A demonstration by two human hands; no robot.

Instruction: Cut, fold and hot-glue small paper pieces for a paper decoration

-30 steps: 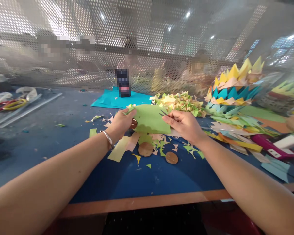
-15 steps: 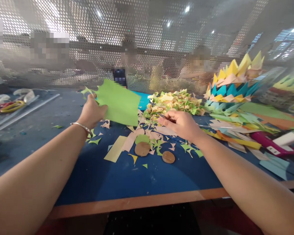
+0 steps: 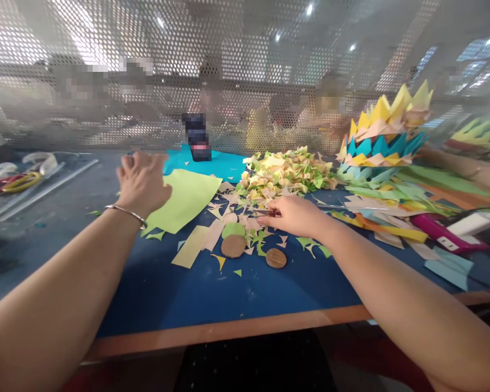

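Note:
A light green paper sheet (image 3: 188,198) lies on the blue tabletop among cut scraps. At its left edge, my left hand (image 3: 141,179) has its fingers spread and appears off the sheet; a bangle is on the wrist. My right hand (image 3: 292,215) is closed around a thin dark tool (image 3: 264,212), mostly hidden by the fingers, above pink and green scraps. Closer to me are a pale yellow strip (image 3: 190,247), a green paper disc (image 3: 233,231) and two brown wooden-looking discs (image 3: 233,246), (image 3: 276,258).
A heap of small paper cuttings (image 3: 289,171) stands behind my right hand. Stacked zigzag paper crowns (image 3: 384,136) rise at right, near another person's arm (image 3: 469,169). Blue paper (image 3: 224,166) and a phone (image 3: 200,147) are before the perforated screen. Yellow-handled scissors (image 3: 22,183) lie left.
The green sheet, held up in my left hand before, now lies on the table, and that hand has opened. My right hand has shifted slightly left and down. Another person's arm has appeared at right.

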